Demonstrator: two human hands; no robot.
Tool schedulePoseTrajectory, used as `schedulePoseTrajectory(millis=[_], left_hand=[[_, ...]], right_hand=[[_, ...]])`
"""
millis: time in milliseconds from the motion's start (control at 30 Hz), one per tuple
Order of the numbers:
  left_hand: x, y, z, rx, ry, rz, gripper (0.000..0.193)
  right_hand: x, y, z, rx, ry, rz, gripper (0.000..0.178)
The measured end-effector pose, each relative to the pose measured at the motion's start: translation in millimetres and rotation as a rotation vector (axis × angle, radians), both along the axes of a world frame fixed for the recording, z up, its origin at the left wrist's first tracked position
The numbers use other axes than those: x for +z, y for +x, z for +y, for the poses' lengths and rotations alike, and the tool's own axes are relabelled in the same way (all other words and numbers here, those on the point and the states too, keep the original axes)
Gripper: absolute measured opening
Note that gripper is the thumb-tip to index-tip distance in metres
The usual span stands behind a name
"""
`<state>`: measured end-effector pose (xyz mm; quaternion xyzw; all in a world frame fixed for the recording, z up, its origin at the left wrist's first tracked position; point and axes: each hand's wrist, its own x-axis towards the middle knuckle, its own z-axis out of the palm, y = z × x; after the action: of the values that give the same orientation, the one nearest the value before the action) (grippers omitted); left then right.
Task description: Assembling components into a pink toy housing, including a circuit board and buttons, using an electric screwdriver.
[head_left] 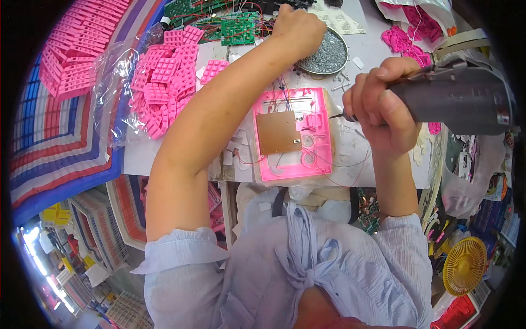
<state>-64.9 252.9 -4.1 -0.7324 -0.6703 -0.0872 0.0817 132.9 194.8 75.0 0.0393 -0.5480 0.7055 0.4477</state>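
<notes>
1. A heap of pink plastic keypad pieces [164, 82] lies left on the counter [372, 49].
2. The left hand [298, 27] reaches, curled, into a round metal dish of screws [331, 55]; whether it grips anything is unclear.
3. The right hand [383, 107] grips a grey electric screwdriver [455, 98] beside the flat pink plastic casing [296, 134] with a brown board, centred.

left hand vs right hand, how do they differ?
The left hand reaches far out over the round dish of screws; the right hand stays near, beside the pink shell. Left grips no visible tool; right grips a grey power screwdriver. Both bare.
</notes>
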Motion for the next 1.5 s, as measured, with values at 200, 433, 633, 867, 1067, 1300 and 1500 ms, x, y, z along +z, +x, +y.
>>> schedulePoseTrajectory(millis=[200, 433, 633, 867, 1067, 1300, 1500], left_hand=[[-18, -20, 8, 0.027, 0.303, 0.018, 0.011], [27, -27, -76, 0.056, 0.217, -0.377, 0.021], [35, -10, -197, 0.041, 0.294, -0.734, 0.008], [15, 35, -249, 0.065, 0.154, -0.68, 0.009], [-2, 44, -252, 0.069, 0.213, -0.584, 0.017], [2, 55, -255, 0.14, 0.225, -0.79, 0.015], [6, 68, -271, 0.178, 0.25, -1.172, 0.015]], right_hand=[[-10, -18, -11, 0.03, -0.096, -0.124, 0.022], [-31, -29, -27, 0.099, -0.147, -0.145, 0.023], [-35, -34, -32, 0.064, 0.026, -0.343, 0.021], [-47, -41, -31, 0.057, 0.128, -0.337, 0.018], [-57, -44, -36, -0.043, 0.342, -0.357, 0.019], [-38, -37, -25, 0.092, 0.146, -0.38, 0.025], [21, -22, -52, 0.291, -0.047, -0.079, 0.031]])
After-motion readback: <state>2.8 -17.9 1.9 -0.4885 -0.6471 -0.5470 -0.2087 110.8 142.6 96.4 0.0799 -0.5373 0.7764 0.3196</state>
